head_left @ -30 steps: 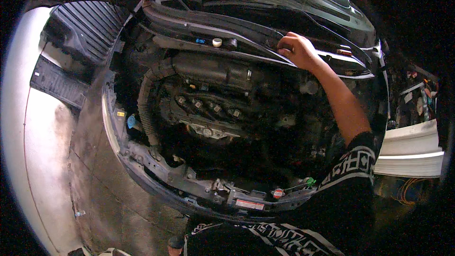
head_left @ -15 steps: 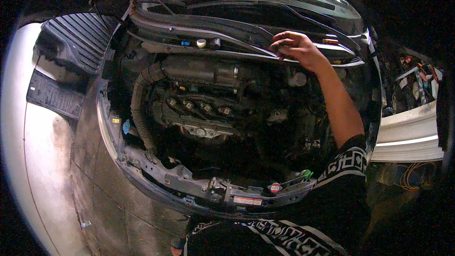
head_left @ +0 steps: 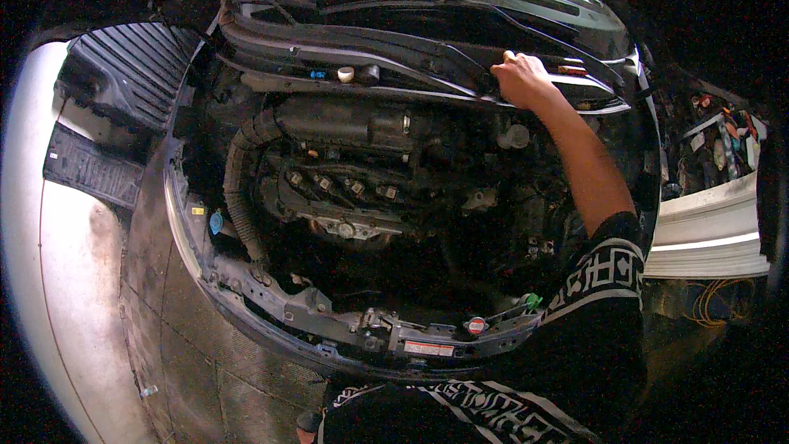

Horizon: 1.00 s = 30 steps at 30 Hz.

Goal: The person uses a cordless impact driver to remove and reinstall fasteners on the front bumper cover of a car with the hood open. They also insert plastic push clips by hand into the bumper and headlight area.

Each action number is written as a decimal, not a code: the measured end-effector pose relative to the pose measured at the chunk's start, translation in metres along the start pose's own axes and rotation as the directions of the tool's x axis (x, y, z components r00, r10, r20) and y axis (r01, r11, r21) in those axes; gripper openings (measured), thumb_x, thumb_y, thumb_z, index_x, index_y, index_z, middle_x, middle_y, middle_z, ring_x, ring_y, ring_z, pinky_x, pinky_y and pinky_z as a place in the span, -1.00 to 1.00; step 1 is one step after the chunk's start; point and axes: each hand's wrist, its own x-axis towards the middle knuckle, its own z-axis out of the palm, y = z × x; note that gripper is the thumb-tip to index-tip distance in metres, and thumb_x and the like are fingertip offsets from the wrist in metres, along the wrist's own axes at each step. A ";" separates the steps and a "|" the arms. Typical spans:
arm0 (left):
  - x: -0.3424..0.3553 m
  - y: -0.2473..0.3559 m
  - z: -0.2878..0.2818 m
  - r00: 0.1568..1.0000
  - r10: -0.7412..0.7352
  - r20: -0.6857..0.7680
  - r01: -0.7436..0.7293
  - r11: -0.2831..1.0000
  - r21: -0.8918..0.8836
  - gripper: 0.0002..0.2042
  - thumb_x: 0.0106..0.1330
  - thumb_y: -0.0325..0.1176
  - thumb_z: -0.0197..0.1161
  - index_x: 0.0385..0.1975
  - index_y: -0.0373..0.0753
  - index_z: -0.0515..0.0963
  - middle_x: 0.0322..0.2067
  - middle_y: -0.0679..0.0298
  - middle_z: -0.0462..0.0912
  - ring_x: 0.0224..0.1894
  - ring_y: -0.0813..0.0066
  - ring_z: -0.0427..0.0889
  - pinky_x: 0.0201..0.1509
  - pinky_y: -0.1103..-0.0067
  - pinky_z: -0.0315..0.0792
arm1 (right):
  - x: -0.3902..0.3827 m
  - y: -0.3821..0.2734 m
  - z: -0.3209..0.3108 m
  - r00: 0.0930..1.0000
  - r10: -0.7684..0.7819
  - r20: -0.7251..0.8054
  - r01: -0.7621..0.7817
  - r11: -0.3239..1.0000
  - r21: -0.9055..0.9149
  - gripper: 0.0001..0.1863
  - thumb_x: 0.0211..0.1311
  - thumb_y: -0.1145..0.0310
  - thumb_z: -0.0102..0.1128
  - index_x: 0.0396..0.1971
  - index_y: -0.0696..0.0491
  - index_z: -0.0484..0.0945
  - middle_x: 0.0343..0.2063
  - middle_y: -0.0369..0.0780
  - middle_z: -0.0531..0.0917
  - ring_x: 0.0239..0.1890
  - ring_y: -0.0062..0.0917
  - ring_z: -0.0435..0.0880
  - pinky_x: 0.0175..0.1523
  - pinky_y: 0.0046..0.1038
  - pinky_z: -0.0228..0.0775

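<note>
My right hand [head_left: 523,80] reaches over the far right of the engine bay, at the cowl [head_left: 394,63] below the windshield. Its fingers are curled closed, close to a dark part at the cowl's edge. Whatever they may hold is hidden. Only a sliver of skin beside my left sleeve shows at the lower edge; my left hand itself is out of sight. Left of my right hand, a white cup-shaped piece [head_left: 346,75], a dark rounded piece [head_left: 370,75] and a small blue piece [head_left: 318,74] rest along the cowl.
The exposed engine [head_left: 345,193] lies in front of me, with a ribbed air hose [head_left: 240,185] on its left. A radiator cap [head_left: 475,326] sits on the front crossmember. Black plastic panels [head_left: 94,173] lie at left. Tools and parts [head_left: 727,140] are heaped at right, above a yellow cable [head_left: 713,304].
My right hand has moved slightly right, and its loosely bent fingers have curled in tighter. The view has shifted a little.
</note>
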 end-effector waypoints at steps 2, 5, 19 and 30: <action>-0.001 0.000 0.000 1.000 -0.003 0.005 0.003 1.000 -0.004 -0.37 -0.02 -0.18 0.45 0.07 -0.32 0.47 0.02 -0.02 0.55 0.03 0.11 0.57 0.07 0.35 0.46 | 0.006 -0.004 -0.001 0.990 -0.045 0.136 0.046 0.999 -0.006 -0.77 0.11 0.38 0.13 -0.27 0.07 0.69 -0.22 0.00 0.68 -0.14 -0.17 0.71 -0.10 -0.20 0.57; -0.001 0.000 -0.001 1.000 -0.009 0.008 0.009 1.000 -0.010 -0.37 -0.02 -0.18 0.45 0.08 -0.32 0.47 0.02 -0.02 0.55 0.03 0.11 0.57 0.07 0.35 0.46 | 0.010 -0.004 -0.002 0.972 -0.090 0.218 0.069 0.992 0.105 -0.76 0.07 0.40 0.14 -0.26 0.01 0.70 -0.26 -0.03 0.71 -0.12 -0.20 0.70 -0.04 -0.21 0.56; -0.014 -0.020 0.005 1.000 -0.019 0.008 0.019 1.000 -0.025 -0.35 -0.03 -0.17 0.45 0.09 -0.32 0.46 0.03 -0.03 0.55 0.04 0.09 0.57 0.07 0.33 0.46 | 0.004 -0.028 -0.014 0.950 0.033 0.309 -0.030 0.999 -0.012 -0.75 0.10 0.29 0.13 -0.33 0.05 0.73 -0.21 -0.12 0.75 -0.12 -0.24 0.74 -0.05 -0.27 0.58; -0.021 -0.030 0.004 0.999 -0.044 -0.009 0.044 0.998 -0.050 -0.34 -0.04 -0.16 0.46 0.10 -0.32 0.46 0.04 -0.04 0.54 0.05 0.08 0.56 0.07 0.33 0.46 | 0.017 -0.009 -0.001 0.973 -0.062 0.224 -0.068 0.846 0.530 -0.65 0.18 0.28 0.01 -0.12 0.00 0.69 -0.15 0.01 0.69 -0.04 -0.08 0.65 0.09 -0.16 0.48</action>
